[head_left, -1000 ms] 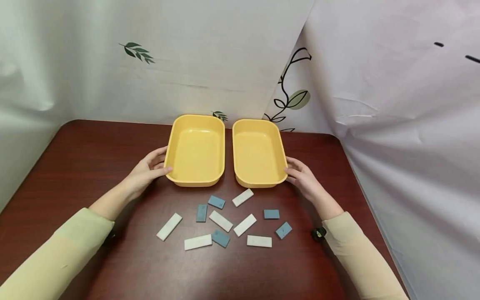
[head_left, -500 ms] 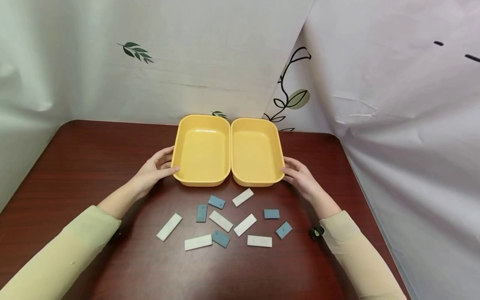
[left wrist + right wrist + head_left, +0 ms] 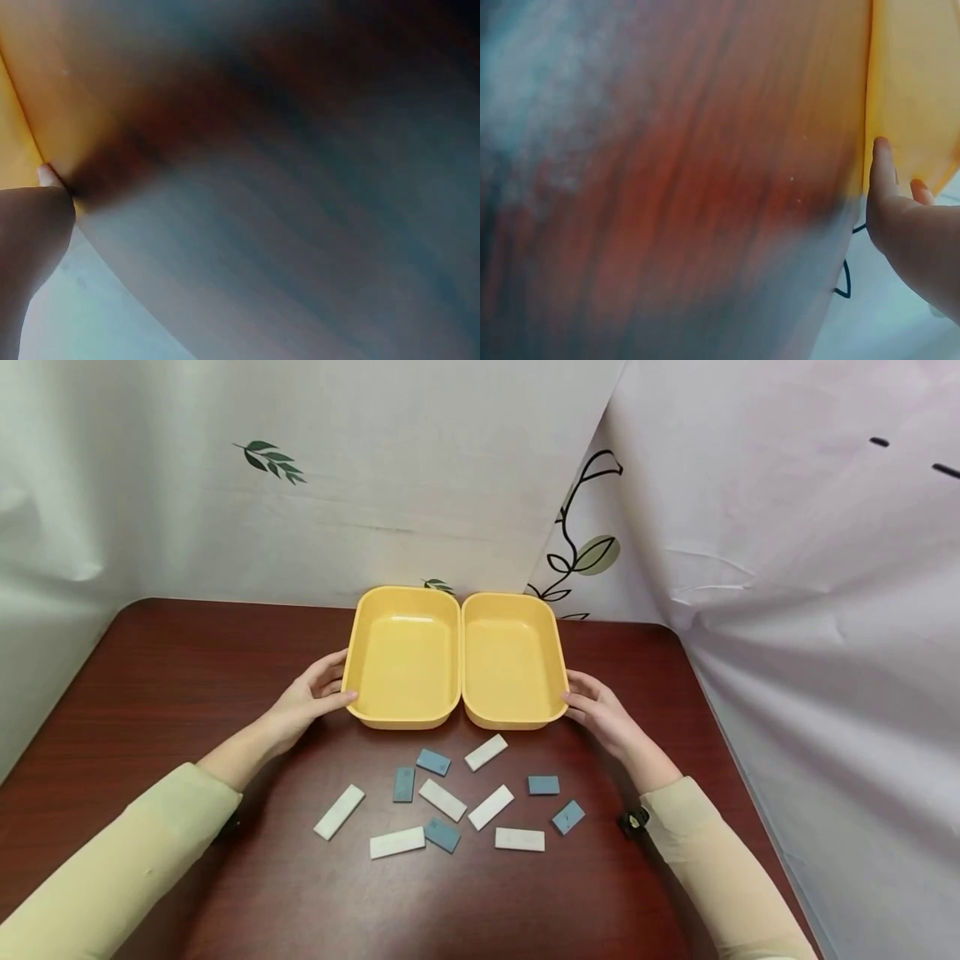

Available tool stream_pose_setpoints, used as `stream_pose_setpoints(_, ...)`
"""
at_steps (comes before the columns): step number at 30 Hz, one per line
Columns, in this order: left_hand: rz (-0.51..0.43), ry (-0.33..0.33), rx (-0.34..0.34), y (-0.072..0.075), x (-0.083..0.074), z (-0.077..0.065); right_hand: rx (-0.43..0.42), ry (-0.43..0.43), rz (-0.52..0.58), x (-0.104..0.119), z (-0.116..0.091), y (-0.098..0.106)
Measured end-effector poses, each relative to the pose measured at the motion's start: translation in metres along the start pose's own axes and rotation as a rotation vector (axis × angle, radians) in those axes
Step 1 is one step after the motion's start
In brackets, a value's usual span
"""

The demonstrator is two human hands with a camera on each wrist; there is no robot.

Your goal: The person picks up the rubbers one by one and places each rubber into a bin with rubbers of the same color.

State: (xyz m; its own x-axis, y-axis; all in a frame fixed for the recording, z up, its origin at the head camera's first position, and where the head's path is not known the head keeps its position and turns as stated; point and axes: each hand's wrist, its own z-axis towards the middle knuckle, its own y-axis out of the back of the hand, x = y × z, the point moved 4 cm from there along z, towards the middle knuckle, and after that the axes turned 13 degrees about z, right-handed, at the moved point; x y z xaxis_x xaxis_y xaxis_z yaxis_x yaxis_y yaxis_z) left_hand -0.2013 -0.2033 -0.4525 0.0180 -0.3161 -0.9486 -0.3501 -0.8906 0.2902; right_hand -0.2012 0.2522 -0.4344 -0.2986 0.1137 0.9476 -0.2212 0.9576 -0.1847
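Note:
Two yellow plastic trays stand side by side at the back of the table, their inner rims touching or nearly so. My left hand holds the left tray by its outer front corner, thumb tip at the rim and fingers along the side wall. At the right tray, my right hand holds the opposite outer corner the same way. Both trays have nothing inside. In front of them lie several flat white blocks and several shorter blue-grey blocks, scattered. Each wrist view shows a hand at a yellow wall.
The dark red-brown wooden table has rounded back corners. A white cloth with leaf prints hangs right behind the trays, and more cloth closes off the right side.
My left hand has slid the left tray to the right, and my right hand has shifted the right tray slightly left. The gap between them has closed. The blocks have stayed put.

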Motion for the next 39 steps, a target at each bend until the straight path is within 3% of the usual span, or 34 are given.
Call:
stream_pose_setpoints(7, -0.057, -0.038, 0.053, 0.003, 0.007, -0.002, 0.005, 0.0, -0.003, -0.002, 0.003, 0.0)
stream_pose_setpoints(17, -0.069, -0.037, 0.053, 0.005, 0.011, -0.001, 0.042, 0.001, -0.064, 0.0, -0.003, 0.002)
stream_pose_setpoints(32, -0.073, -0.039, 0.055, 0.004, 0.009, 0.0, 0.027, -0.012, -0.346, 0.0, -0.041, 0.011)
stream_pose_setpoints(39, -0.078, -0.029, 0.061, 0.003, 0.008, -0.001, 0.052, -0.012, -0.388, -0.005, -0.059, 0.007)
